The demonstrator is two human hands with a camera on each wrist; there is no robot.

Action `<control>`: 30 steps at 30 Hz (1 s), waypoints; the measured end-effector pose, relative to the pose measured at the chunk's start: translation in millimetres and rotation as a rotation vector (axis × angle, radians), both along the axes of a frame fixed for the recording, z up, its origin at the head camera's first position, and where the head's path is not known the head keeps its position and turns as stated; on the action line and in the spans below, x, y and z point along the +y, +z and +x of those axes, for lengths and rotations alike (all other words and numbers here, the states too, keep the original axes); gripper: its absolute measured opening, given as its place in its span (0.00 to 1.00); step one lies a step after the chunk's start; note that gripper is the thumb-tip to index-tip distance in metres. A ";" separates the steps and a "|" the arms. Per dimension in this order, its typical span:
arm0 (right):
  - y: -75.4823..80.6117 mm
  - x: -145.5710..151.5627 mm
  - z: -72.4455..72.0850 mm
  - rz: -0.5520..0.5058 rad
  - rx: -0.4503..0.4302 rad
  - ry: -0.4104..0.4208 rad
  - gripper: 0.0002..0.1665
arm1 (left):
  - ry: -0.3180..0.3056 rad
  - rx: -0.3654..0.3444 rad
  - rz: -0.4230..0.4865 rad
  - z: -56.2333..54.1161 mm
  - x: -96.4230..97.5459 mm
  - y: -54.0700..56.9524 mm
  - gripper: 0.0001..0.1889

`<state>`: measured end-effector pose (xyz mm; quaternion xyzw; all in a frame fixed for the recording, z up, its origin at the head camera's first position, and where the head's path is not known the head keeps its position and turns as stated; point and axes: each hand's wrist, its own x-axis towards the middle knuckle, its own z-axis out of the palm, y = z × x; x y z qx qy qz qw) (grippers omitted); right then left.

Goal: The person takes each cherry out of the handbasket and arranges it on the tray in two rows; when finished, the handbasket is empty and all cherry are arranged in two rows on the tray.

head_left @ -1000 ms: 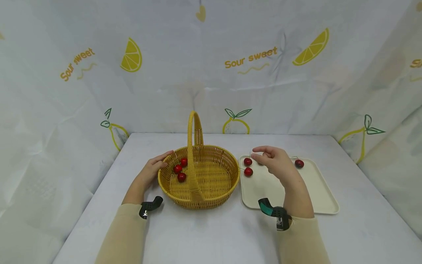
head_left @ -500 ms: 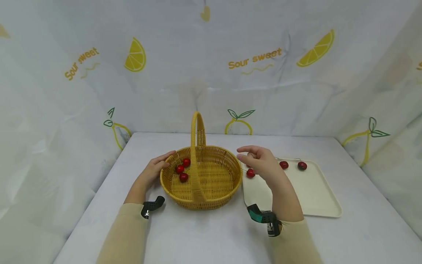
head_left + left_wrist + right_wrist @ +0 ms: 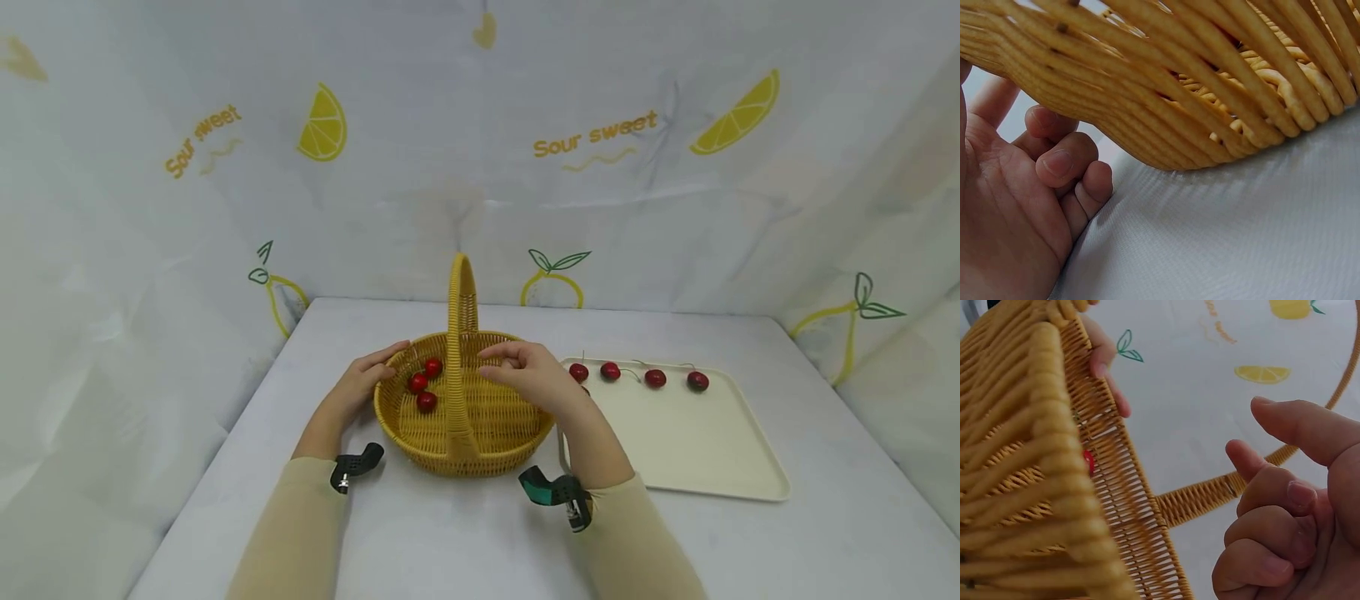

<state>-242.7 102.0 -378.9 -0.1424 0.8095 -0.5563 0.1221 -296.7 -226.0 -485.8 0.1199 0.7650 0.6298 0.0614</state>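
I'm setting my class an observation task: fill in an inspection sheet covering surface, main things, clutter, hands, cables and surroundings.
Surface: white tabletop.
Main things: yellow oval woven basket with upright handle, holding three round red cherries; to its right, a cream rectangular tray with five round dark-red cherries, one mostly hidden by the right arm.
Clutter: nothing seen.
Left hand: grips the basket's left rim.
Right hand: over the basket's right half, thumb and forefinger apart, nothing seen held.
Cables: nothing seen.
Surroundings: white cloth backdrop, lemon prints, "Sour sweet" lettering.
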 end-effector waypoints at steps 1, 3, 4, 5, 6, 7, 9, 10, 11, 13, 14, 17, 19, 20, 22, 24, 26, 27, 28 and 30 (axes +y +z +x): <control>-1.1 -4.2 -0.7 0.008 0.006 0.017 0.22 | 0.000 -0.001 0.001 0.0 0.3 0.5 0.31; -4.1 -12.0 -1.8 0.028 0.016 0.046 0.21 | -0.002 -0.002 0.004 -0.3 0.6 1.1 0.30; -6.0 -15.8 -2.8 0.037 0.025 0.063 0.21 | -0.003 -0.002 0.005 -0.5 0.7 1.1 0.30; -7.9 -19.3 -3.7 0.051 0.035 0.076 0.22 | -0.006 -0.003 0.008 -0.4 0.7 1.3 0.30; -9.6 -22.8 -4.4 0.060 0.037 0.090 0.23 | -0.006 -0.006 0.011 -0.1 0.9 1.7 0.30; -11.4 -26.2 -5.2 0.065 0.041 0.102 0.24 | -0.007 -0.008 0.012 0.0 1.0 1.8 0.30; -14.0 -32.8 -6.8 0.074 0.055 0.130 0.24 | -0.008 -0.014 0.010 0.6 1.1 2.2 0.31; -15.0 -36.7 -7.6 0.078 0.059 0.144 0.24 | -0.009 -0.017 0.005 0.9 1.0 2.4 0.31; -15.4 -40.4 -8.0 0.085 0.063 0.151 0.23 | -0.007 -0.021 0.000 1.3 1.0 2.8 0.31; -17.0 -47.5 -9.1 0.097 0.061 0.161 0.22 | -0.002 -0.026 -0.014 1.6 0.6 3.3 0.31; -17.9 -51.2 -9.6 0.116 0.063 0.163 0.21 | -0.002 -0.027 -0.018 2.0 0.4 3.6 0.31; -21.2 -61.3 -12.2 0.183 0.058 0.162 0.23 | -0.001 -0.030 -0.021 2.3 -0.2 4.0 0.31; -24.1 -66.6 -14.4 0.226 0.053 0.168 0.23 | -0.002 -0.031 -0.017 2.0 -0.6 3.3 0.31; -25.3 -68.9 -15.5 0.245 0.054 0.171 0.24 | -0.001 -0.033 -0.015 1.9 -0.7 2.9 0.31; -26.9 -72.3 -17.0 0.269 0.047 0.178 0.24 | 0.000 -0.031 -0.018 1.1 -1.2 1.6 0.30; -29.0 -74.7 -18.2 0.271 0.033 0.186 0.25 | 0.000 -0.029 -0.020 0.6 -1.6 0.6 0.30; -31.1 -76.4 -19.8 0.273 0.028 0.193 0.25 | 0.000 -0.025 -0.023 0.3 -1.6 0.2 0.30; -32.6 -77.2 -20.7 0.272 0.026 0.196 0.25 | -0.003 -0.020 -0.023 0.2 -1.5 0.3 0.30; -33.9 -77.9 -21.5 0.270 0.020 0.200 0.26 | -0.006 -0.016 -0.023 0.4 -1.3 0.7 0.30; -37.2 -79.2 -23.3 0.280 0.006 0.203 0.27 | -0.008 -0.008 -0.024 0.4 -0.9 1.3 0.30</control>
